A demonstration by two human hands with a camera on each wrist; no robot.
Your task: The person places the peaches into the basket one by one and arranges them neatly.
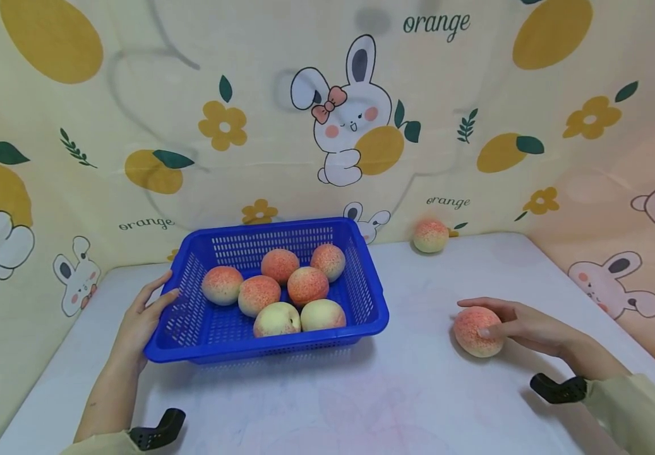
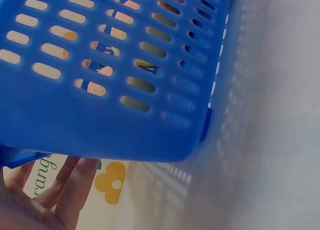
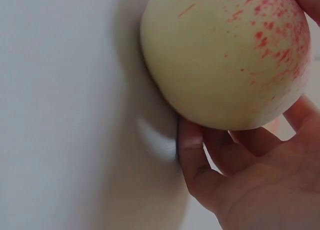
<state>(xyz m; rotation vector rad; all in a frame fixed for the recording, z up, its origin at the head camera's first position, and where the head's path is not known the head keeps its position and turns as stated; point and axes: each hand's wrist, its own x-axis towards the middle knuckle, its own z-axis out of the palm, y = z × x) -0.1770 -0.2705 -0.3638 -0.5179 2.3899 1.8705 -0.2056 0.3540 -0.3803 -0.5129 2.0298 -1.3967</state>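
Note:
A blue plastic basket (image 1: 213, 346) with slotted walls stands at the left of the white table, with several red-and-cream peaches (image 1: 307, 285) inside. My left hand (image 1: 136, 322) grips the basket's left end at the rim. In the left wrist view, fingers (image 2: 75, 190) of that hand show beside the rim, under the slotted end wall. Over on the right, my right hand (image 1: 532, 325) holds a single peach (image 1: 469, 335), its thumb lying across the fruit. Seen from the right wrist, the peach's cream side (image 3: 215, 70) is close to the tabletop, with curled fingers beneath it.
Another peach (image 1: 431, 236) sits at the table's back edge, right of the basket. A cream cloth (image 1: 282, 38) printed with rabbits and oranges hangs behind and along the sides of the white table (image 1: 304, 404). Black curved pieces (image 1: 557, 388) sit at both wrists.

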